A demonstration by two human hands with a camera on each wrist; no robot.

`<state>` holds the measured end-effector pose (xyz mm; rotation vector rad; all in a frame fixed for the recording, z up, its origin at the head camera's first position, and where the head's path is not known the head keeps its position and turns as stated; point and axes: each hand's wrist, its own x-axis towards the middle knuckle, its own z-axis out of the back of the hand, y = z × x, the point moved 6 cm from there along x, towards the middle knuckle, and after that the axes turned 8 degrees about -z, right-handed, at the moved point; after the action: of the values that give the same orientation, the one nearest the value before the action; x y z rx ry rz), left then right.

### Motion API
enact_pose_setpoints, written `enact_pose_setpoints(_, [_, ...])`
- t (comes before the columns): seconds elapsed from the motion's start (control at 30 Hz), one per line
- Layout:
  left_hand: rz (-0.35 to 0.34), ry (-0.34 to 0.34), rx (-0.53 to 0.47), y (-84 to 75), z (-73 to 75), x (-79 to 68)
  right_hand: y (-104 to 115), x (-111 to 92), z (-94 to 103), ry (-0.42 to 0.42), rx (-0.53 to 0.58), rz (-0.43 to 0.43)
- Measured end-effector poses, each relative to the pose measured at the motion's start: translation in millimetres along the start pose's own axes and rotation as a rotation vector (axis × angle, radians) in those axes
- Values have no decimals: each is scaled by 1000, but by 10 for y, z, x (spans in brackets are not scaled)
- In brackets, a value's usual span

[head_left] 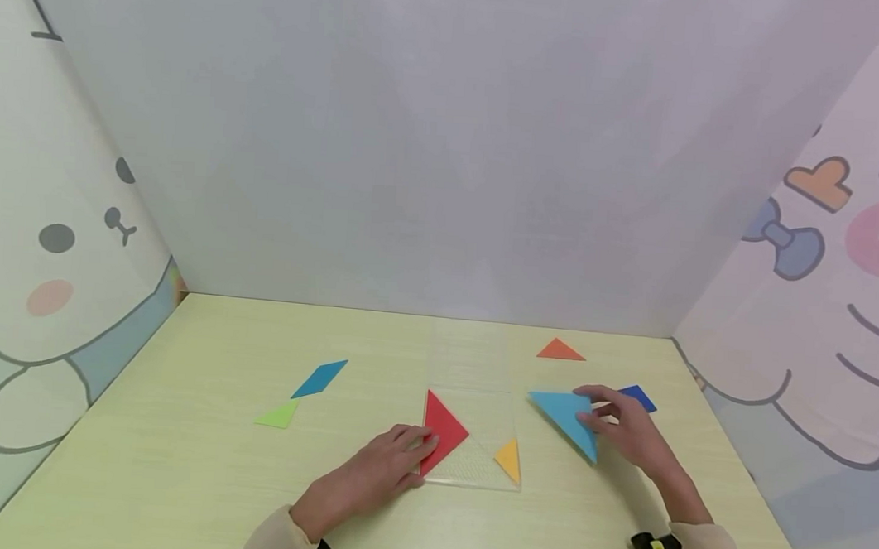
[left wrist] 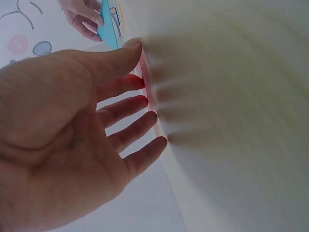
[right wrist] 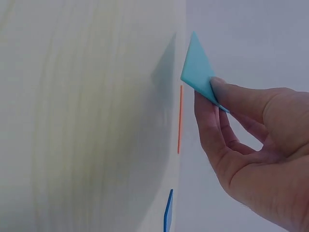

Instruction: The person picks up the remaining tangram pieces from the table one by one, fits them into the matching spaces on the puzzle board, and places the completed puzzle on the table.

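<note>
A large light blue triangle (head_left: 561, 412) is pinched between the thumb and fingers of my right hand (head_left: 625, 425). In the right wrist view the same light blue triangle (right wrist: 198, 67) is held off the table, its shadow falling beside it. My left hand (head_left: 388, 471) rests with extended fingers on the left edge of a red triangle (head_left: 442, 430). That red piece lies in a clear, shallow tray (head_left: 473, 485). A small yellow triangle (head_left: 509, 460) sits in the tray's near right corner. In the left wrist view the fingertips (left wrist: 157, 140) line the tray's edge.
Left of the tray lie a blue parallelogram (head_left: 320, 378) and a light green triangle (head_left: 279, 415). An orange triangle (head_left: 559, 350) is at the back right. A dark blue piece (head_left: 638, 397) lies partly behind my right hand. A clear panel (head_left: 468, 355) extends behind the tray; cartoon-printed walls enclose the table.
</note>
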<state>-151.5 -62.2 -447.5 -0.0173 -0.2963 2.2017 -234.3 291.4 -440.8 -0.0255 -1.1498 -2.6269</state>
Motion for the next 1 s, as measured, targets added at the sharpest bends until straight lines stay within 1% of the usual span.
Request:
enact_pose_setpoints(0.1, [-13,7,2,10,-1,-5,17,7,-38,22,15,-5])
enact_pose_setpoints(0.23, [-22,16,-3,24,0,-9,62,26,-95,52,42,11])
enact_pose_setpoints(0.4, [-28,19,3,31,17,-16,140,46,-170,96,93,63])
enact_pose_setpoints(0.47, [-20,30,8,38,12,-15,170,51,-194,112,108,81])
enact_pose_setpoints(0.63, [-13,50,23,44,-6,2,234,72,-254,158,143,100])
enact_pose_setpoints(0.83, [-18,41,38,50,-15,7,348,101,-340,221,172,127])
enact_pose_setpoints(1.0, [-28,35,28,45,-10,-5,451,113,-423,300,184,133])
